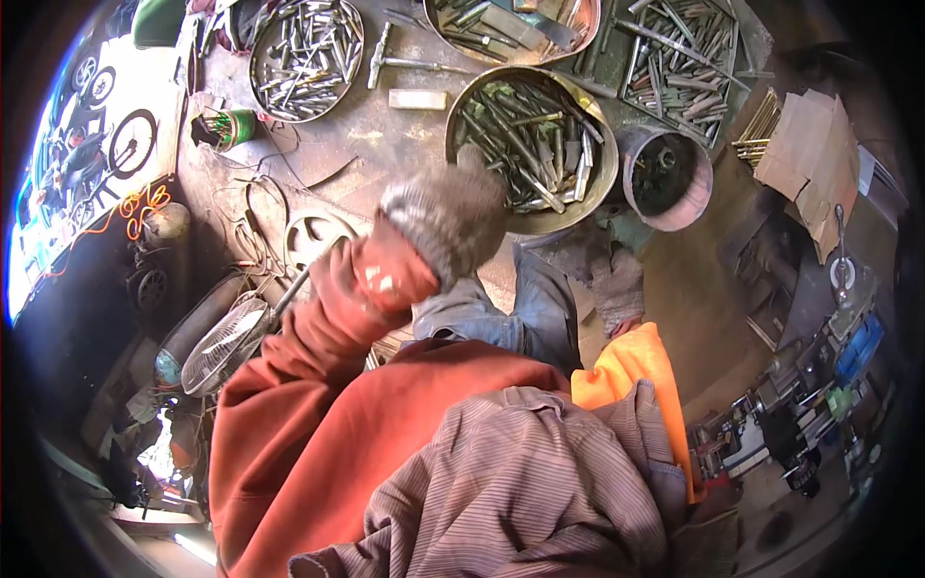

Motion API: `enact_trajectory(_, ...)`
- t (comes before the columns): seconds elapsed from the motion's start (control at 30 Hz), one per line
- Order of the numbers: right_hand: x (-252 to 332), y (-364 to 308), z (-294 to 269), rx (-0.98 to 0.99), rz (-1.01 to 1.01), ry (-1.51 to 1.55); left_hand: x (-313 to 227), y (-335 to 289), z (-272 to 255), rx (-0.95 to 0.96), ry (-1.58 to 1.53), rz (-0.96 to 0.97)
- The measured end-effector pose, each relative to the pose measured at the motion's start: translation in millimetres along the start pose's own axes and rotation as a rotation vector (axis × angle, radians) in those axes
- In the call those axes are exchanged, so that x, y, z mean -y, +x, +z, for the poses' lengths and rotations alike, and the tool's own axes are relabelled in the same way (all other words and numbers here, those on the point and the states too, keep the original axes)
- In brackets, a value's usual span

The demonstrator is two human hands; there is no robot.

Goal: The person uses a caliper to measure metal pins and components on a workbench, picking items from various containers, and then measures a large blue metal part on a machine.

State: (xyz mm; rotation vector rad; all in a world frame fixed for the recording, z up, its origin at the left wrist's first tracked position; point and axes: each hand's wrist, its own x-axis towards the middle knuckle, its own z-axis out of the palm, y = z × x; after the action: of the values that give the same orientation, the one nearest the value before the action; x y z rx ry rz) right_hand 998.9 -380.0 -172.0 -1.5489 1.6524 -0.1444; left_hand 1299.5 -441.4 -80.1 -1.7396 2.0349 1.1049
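My left hand [443, 222], in a worn grey knit glove and red sleeve, is raised over the near left edge of a round metal pan [453, 144]. In that pan lie many long metal tool bits [535, 144], dark and greasy. The glove is smeared by motion and its fingers point toward the bits; whether it grips anything is hidden. My right hand [617, 286], also gloved in grey, is low beside my right knee, below the pan and a tilted bucket [701, 193] with dark contents. Its fingers do not show clearly.
Farther off stand a round tray [252, 82] of metal bits, another pan [511, 60] and a square tray [742, 82] of rods. A T-shaped metal tool [409, 65], a pale block [417, 99] and a green can [239, 127] lie left. A fan [226, 347] stands near-left, machinery [771, 438] right.
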Motion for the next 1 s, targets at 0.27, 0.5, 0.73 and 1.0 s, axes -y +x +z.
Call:
enact_trajectory(0.27,-14.7,-0.2,7.5,0.011,0.033,-0.025,26.1,33.1,-44.2,-0.241,0.008,0.188)
enact_trajectory(0.5,6.4,-7.7,1.6,-0.016,0.012,-0.064,-6.1,57.5,-20.7,0.004,0.24,0.178)
enact_trajectory(0.73,-6.1,-5.9,11.4,-0.054,-0.017,-0.04,27.7,75.7,-44.1,-0.466,0.143,0.2)
enact_trajectory(1.0,-9.2,3.7,13.0,-0.066,-0.088,-0.007,49.4,37.1,-38.9,-0.418,0.161,0.561)
